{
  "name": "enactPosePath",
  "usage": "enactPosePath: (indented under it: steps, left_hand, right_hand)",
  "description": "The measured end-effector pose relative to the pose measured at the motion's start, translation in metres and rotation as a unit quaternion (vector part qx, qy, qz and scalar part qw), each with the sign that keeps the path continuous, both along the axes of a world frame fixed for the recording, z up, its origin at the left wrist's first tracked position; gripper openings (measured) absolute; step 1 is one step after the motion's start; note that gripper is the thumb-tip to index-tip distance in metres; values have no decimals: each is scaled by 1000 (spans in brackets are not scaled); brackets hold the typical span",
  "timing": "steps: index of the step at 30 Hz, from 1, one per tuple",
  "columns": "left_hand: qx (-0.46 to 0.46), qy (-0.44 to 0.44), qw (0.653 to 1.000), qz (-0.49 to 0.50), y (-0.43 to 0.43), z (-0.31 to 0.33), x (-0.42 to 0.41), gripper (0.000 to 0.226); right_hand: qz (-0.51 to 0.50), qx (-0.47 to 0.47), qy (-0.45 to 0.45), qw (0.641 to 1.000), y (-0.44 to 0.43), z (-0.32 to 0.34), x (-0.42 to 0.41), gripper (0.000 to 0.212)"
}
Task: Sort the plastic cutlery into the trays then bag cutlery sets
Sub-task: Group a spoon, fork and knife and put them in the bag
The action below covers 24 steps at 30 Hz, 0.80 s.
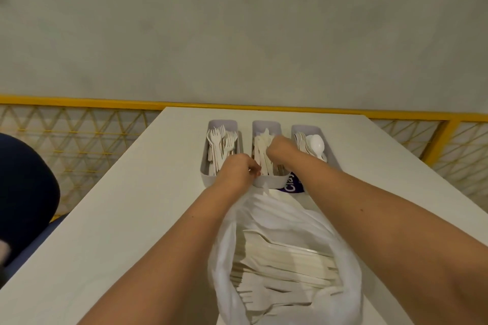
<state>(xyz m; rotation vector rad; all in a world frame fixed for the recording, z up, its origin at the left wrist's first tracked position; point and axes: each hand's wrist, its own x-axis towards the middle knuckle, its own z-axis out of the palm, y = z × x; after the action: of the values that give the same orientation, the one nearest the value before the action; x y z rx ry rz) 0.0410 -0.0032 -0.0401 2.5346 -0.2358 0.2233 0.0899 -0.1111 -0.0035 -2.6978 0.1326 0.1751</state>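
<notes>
Three grey trays stand side by side at the far end of the white table [111,219]. The left tray [211,124] holds forks, the middle tray [265,125] knives, the right tray [307,129] spoons. A clear plastic bag [348,277] with several forks and knives inside lies near me. My left hand [239,170] is closed on the bag's top edge at the near end of the trays. My right hand [280,149] is closed over the knives in the middle tray; whether it grips one is hidden.
A purple-labelled packet [291,187] lies between the trays and the bag. A yellow railing with mesh [79,137] runs behind the table. A dark blue chair [26,192] sits at the left.
</notes>
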Motion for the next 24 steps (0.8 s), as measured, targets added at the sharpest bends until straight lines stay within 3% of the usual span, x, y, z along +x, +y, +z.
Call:
enactPosePath:
  steps: [4,7,12,15,17,21,24]
  left_hand:
    - [-31,-1,999,-13,2,2,-6,24]
    - [-59,-24,998,-10,4,10,-14,23]
    - [-66,-51,996,-30,12,33,-40,17]
    - [15,-4,997,-80,21,43,-66,9]
    - [76,64,988,-118,27,44,-85,9]
    - [119,163,973,-109,27,31,-116,9]
    - [137,201,969,-29,26,20,-127,33]
  right_hand:
    - [66,-85,-25,994,0,9,-9,22]
    - [84,-30,-44,995,-6,19,-23,35]
    - [191,58,-70,977,-16,45,-77,17]
    - [294,102,3,950,-27,50,-119,11]
    - [366,63,79,925,-32,43,-143,9]
    - [424,-94,119,893,-38,4,-168,32]
    - [418,-120,116,893,-44,-13,-183,60]
